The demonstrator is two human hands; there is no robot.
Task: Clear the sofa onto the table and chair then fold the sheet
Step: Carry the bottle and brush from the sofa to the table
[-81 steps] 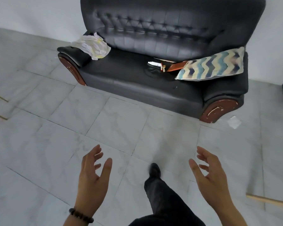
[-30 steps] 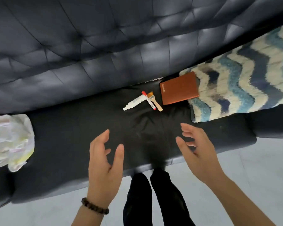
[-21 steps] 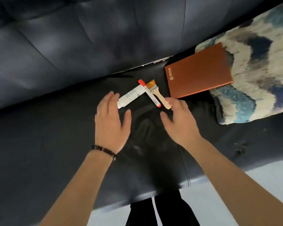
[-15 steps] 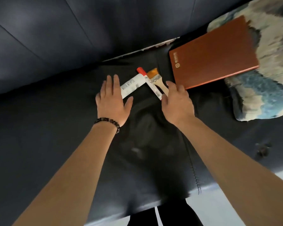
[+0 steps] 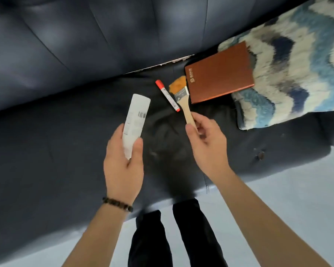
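I lean over the black leather sofa (image 5: 46,151). My left hand (image 5: 123,160) grips a white tube (image 5: 136,116) with a barcode, lifted off the seat. My right hand (image 5: 206,143) pinches the wooden handle end of a small paintbrush (image 5: 181,95), whose orange bristles point toward the backrest. A red-capped marker (image 5: 167,95) lies on the seat between the tube and the brush. A brown notebook (image 5: 219,72) lies partly on a blue-and-cream zigzag cushion (image 5: 297,74) at the right. The sheet is out of view.
The sofa backrest (image 5: 104,35) fills the top of the view. Pale floor (image 5: 278,199) shows below the seat's front edge, and my dark trouser legs (image 5: 172,237) stand against it.
I walked up and bent over the seat. My left hand picked up the white tube and raised it. My right hand closed on the paintbrush handle.
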